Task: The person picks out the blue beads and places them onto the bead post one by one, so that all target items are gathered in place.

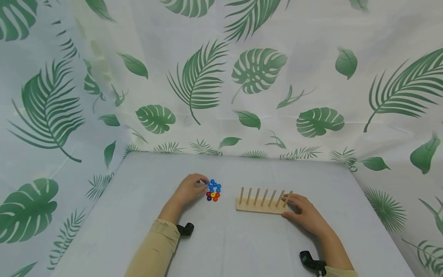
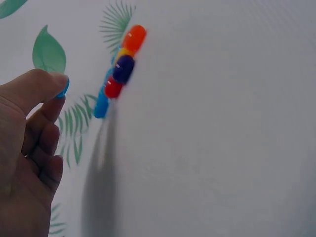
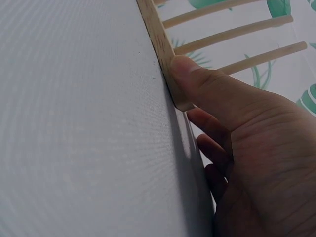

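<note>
blue bead point(image 2: 64, 89): located between the thumb and a finger of my left grip point(image 1: 188, 189), which is narrowed to a pinch on it. bead cluster point(image 1: 211, 187): lies on the worktop point(image 1: 214, 242) just beside my left grip; colours are blue, red, orange, yellow and dark purple. wooden peg rack point(image 1: 260, 208): rests on the worktop right of the cluster, seven pegs upward. my right grip point(image 1: 306, 212) holds the rack's right end, thumb against the near edge of the base.
</note>
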Available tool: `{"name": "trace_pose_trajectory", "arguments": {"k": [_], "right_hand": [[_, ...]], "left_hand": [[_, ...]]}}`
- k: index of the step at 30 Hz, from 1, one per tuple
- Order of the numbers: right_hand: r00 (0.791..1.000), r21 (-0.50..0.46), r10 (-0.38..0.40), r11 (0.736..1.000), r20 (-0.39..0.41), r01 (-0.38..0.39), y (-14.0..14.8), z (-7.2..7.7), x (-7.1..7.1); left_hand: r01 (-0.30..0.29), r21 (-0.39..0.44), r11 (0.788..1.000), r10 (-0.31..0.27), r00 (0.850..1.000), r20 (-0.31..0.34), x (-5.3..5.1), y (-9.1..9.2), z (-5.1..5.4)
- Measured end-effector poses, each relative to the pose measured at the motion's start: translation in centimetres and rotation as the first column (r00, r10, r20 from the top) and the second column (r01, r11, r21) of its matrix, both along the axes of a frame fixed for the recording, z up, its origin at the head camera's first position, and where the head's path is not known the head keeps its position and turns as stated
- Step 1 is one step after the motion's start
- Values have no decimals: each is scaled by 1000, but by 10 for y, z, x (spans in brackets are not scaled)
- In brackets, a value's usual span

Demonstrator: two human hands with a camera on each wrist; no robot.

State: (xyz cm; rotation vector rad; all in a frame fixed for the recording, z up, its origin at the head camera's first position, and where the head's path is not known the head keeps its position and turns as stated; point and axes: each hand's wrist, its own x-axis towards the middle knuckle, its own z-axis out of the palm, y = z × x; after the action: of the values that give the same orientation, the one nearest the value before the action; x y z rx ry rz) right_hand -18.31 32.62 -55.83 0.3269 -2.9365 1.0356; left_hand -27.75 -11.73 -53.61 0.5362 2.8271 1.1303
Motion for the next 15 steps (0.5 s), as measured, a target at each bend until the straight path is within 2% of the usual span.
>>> {"name": "trace_pose_trajectory", "arguments": {"k": [8,15], "right_hand": [[1000,7,-6,1000,3,6,0,0,0],[1000,7,-5,1000,1,5,-1,1,0]], "left_hand": [[116,34,993,-116,993,-29,4,12,28],[221,67,973,-214,972,-95,10,30,49]]}}
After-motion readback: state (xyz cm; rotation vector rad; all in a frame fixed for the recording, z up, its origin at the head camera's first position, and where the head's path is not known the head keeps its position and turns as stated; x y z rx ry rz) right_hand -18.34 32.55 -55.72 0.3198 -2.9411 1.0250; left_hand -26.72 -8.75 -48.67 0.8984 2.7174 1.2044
